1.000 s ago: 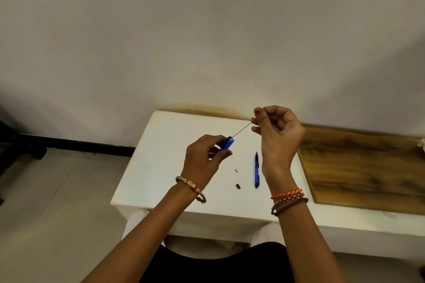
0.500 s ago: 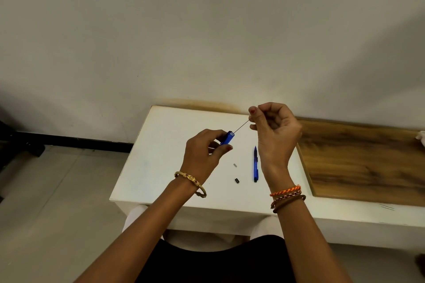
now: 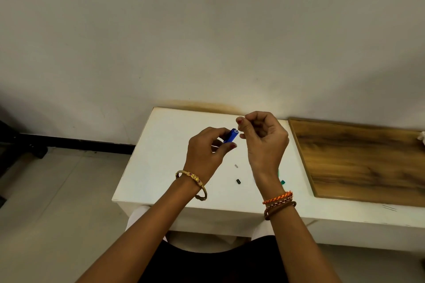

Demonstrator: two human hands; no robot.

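My left hand [image 3: 207,151] grips a short blue pen barrel [image 3: 231,135] above the white table [image 3: 161,167], its open end pointing up and right. My right hand [image 3: 264,142] pinches the end of a thin refill right at the barrel's mouth; almost all of the refill is hidden inside the barrel or behind my fingertips. A small silver piece [image 3: 236,165] and a small black piece [image 3: 238,181] lie on the table below my hands. The second blue pen is hidden behind my right wrist.
A wooden board [image 3: 368,163] lies on the right part of the table, up against the wall. A small green bit [image 3: 282,182] shows beside my right wrist. Bare floor [image 3: 57,202] lies to the left.
My right hand has moved left toward the barrel, and the thin refill that stretched between my hands has gone almost fully into the barrel.
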